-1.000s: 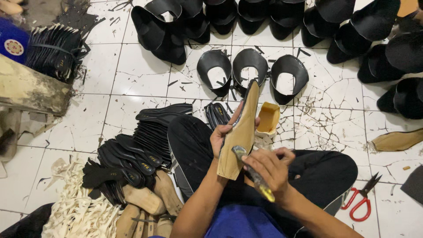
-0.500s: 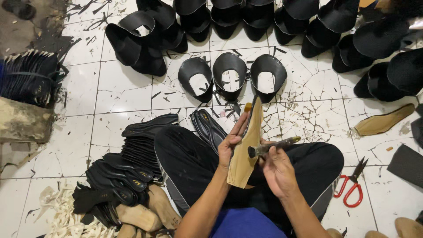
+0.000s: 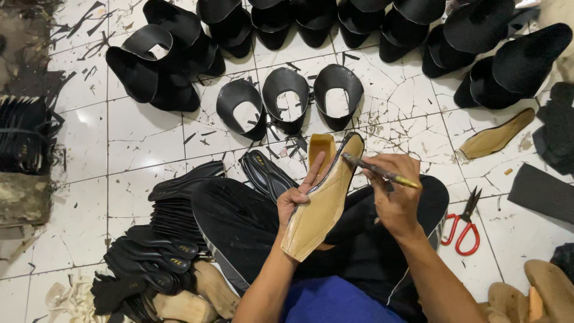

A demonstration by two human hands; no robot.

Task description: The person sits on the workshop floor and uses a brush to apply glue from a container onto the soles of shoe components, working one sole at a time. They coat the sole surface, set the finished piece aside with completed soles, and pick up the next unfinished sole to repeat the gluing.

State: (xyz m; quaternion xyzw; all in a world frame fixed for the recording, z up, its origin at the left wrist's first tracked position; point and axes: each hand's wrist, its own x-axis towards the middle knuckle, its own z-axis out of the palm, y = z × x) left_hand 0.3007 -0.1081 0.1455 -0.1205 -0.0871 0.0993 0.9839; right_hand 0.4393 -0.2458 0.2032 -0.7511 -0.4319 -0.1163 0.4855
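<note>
Over my lap, my left hand [image 3: 297, 200] grips the tan shoe last [image 3: 320, 206] upright, while my right hand [image 3: 394, 197] holds a slim tool [image 3: 379, 171] closed against its top edge.

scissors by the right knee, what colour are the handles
Red handles on the scissors, dark blades; clearest in the head view.

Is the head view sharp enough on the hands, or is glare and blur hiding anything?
Head view: left hand holding the tan sole and right hand holding the thin tool look sharp; soft glare on the white floor tiles at left; black shoe uppers lose detail in shadow; edges bend slightly.
</note>
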